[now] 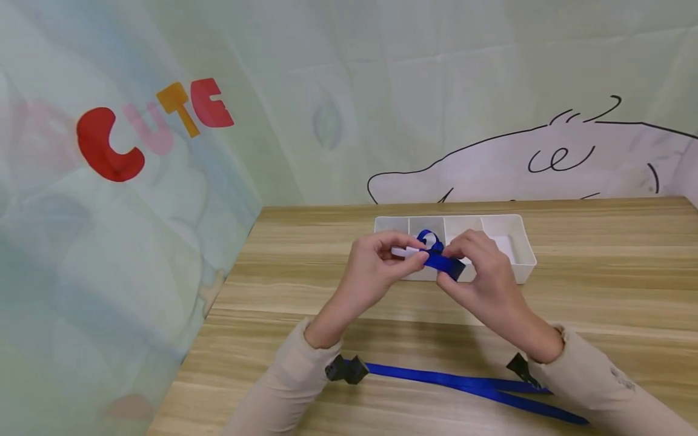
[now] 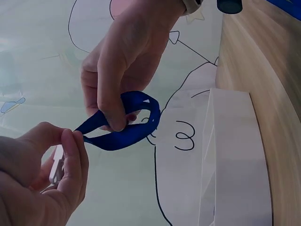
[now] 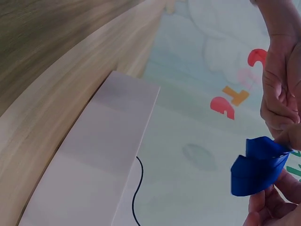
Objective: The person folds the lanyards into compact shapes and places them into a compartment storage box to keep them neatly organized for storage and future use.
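Both hands are raised over the front wall of a white divided box. My left hand [image 1: 371, 266] pinches a blue lanyard strap [image 1: 443, 263] between thumb and fingertips. Against the same fingers lies a slim white plastic piece [image 2: 57, 165], partly hidden by them. In the left wrist view the strap bends into an open loop from that pinch. My right hand [image 1: 485, 272] holds the loop's far end, its thumb inside the loop. A smaller blue loop [image 1: 429, 238] shows behind the strap, overlapping the box in the head view.
The white box [image 1: 523, 266], split into several compartments, stands near the back of the wooden table [image 1: 305, 266]. Another long blue strap [image 1: 436, 378] lies across the table under the forearms. A printed cloth [image 1: 327, 72] hangs behind and on the left.
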### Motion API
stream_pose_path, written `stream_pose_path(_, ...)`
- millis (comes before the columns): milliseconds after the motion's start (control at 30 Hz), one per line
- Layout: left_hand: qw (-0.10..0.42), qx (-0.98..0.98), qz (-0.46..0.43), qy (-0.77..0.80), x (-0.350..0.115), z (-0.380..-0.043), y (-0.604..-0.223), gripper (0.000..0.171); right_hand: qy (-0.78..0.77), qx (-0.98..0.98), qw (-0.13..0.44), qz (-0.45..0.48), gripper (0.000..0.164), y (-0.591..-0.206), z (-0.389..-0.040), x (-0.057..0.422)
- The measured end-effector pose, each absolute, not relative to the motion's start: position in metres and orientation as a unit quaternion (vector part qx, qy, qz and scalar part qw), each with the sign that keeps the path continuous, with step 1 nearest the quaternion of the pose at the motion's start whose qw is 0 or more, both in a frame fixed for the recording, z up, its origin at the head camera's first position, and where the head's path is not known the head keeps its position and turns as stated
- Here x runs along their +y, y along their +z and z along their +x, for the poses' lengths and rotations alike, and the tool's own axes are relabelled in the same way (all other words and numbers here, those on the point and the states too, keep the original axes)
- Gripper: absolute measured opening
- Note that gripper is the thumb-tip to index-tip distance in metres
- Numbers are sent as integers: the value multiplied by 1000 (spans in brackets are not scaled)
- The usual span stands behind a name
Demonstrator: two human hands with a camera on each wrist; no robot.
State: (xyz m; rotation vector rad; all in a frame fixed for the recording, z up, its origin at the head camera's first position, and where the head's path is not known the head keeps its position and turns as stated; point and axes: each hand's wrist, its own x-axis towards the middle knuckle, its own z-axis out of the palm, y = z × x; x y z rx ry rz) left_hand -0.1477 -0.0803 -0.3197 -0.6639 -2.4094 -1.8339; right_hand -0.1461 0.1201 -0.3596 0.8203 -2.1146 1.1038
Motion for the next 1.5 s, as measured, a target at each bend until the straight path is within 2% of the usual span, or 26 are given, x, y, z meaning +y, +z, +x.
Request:
stream_pose_path(167,21,-779,-208,-591,-85,-150,-320,12,406,-817,284,295,26,-362,-147,126)
stream_pose_path(500,2,-779,-187,-599,-98,-153,-322,13,463,-790,259,306,34,-365,-141,137)
stream_pose_path(833,-21,-766,-175,-619,-108,-154,-322,12,606,-691,138,369,39,-369,-143,144)
stream_pose_path(1200,-31,-758,-168,-629,-111,-152,-319,13,678,-646,18,351,21,-366,-142,150)
stream_pose_path(1500,-35,-759,-170,-627,-114,-153,-321,11,670,-669,37,321,19,-366,-140,152)
